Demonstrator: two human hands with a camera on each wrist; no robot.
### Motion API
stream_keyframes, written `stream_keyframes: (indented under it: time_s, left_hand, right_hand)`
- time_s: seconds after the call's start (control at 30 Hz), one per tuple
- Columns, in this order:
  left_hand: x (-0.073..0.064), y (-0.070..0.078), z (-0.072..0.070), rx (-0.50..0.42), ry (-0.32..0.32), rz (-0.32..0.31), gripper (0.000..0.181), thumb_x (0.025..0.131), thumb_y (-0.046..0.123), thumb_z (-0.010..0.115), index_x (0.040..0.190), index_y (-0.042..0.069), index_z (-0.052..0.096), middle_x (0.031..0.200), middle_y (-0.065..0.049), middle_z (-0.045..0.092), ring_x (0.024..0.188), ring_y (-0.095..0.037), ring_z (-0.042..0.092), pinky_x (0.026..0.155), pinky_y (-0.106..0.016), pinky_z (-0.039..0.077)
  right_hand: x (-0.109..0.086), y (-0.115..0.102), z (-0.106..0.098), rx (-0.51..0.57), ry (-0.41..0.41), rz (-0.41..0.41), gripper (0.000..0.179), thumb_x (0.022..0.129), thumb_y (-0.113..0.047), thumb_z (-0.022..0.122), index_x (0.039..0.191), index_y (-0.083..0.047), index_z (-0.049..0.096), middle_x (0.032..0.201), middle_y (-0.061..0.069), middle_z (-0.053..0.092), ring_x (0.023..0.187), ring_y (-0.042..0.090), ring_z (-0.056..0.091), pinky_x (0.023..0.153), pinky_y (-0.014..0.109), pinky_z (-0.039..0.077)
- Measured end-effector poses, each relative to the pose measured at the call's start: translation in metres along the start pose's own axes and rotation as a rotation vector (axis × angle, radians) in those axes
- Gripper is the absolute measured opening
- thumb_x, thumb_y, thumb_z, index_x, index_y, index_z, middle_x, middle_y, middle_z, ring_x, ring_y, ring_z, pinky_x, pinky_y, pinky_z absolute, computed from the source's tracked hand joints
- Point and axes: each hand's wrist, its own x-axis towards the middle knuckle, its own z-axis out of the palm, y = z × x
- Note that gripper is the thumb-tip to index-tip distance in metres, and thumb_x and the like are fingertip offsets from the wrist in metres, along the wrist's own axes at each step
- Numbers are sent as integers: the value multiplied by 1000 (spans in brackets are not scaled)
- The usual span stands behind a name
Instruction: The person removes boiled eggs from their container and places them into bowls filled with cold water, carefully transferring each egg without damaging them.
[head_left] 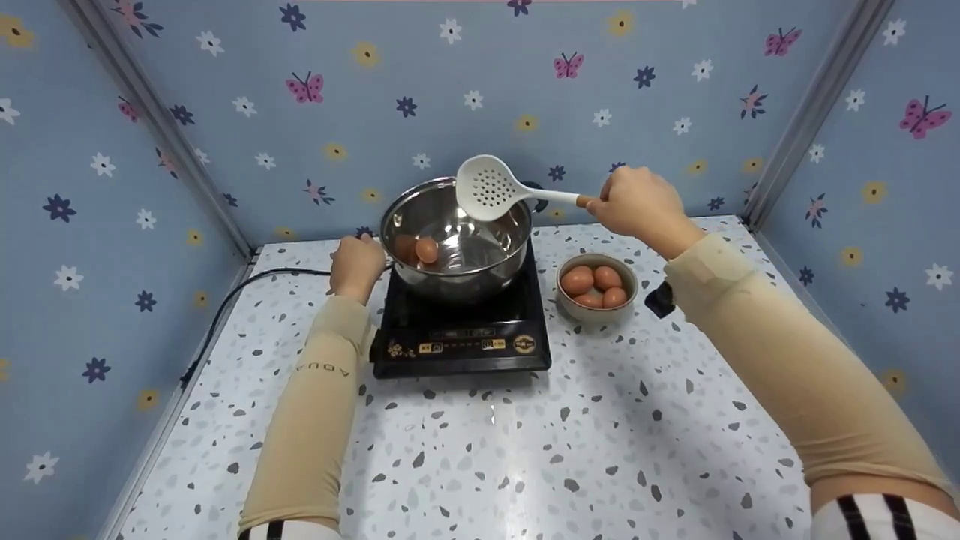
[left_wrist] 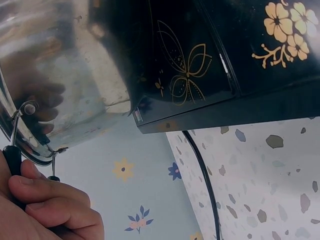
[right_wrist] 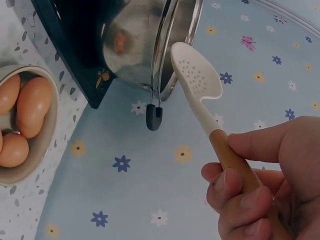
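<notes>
My left hand (head_left: 357,264) grips the black side handle (left_wrist: 14,162) of a steel pot (head_left: 457,281); in the left wrist view its fingers curl round that handle. One brown egg (head_left: 427,250) lies inside the pot at the left, with its reflection on the wall. In my right hand (head_left: 641,202) is a slotted skimmer (head_left: 487,189), held by its wooden handle (right_wrist: 235,162). The skimmer's white perforated head hangs over the pot's far right rim, with nothing on it. Several brown eggs (head_left: 592,287) sit in a bowl (head_left: 596,313) right of the pot.
The pot stands on a black induction cooker (head_left: 461,352). A black cable (head_left: 225,307) runs left across the speckled table (head_left: 487,450). Flowered blue panels (head_left: 480,97) enclose the back and sides. A small black object (head_left: 660,300) lies beside the right forearm.
</notes>
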Motion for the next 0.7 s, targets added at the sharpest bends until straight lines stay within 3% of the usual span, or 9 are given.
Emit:
stream_keyframes:
  time_s: [0.2,0.4,0.57,0.7]
  left_hand:
    - [0,0,0,0,6,-3,58,117,34,28,142,-7,61,139,-30,66,134,-50,61,113,-66,47]
    - [0,1,0,-2,0,-9,59,117,34,27,149,-7,56,148,-31,61,140,-51,57,116,-68,44]
    - [1,0,0,1,5,-2,59,117,33,28,147,-8,58,146,-31,63,138,-51,58,115,-66,46]
    - [0,0,0,5,13,9,58,117,33,28,142,-8,61,136,-30,67,131,-50,63,111,-65,48]
  right_hand:
    - [6,-10,11,-8,-2,12,42,108,-44,65,94,-8,80,70,3,58,65,22,51,54,35,38]
    - [13,-21,21,-28,-9,13,45,108,-47,64,87,-9,74,65,0,49,65,22,48,55,36,36]
    - [19,-30,29,-51,-32,2,43,108,-47,65,94,-8,72,65,-1,45,63,20,45,55,36,36]
    - [21,-38,31,-80,-61,-2,41,109,-46,64,103,-7,73,75,3,52,71,24,52,62,40,42]
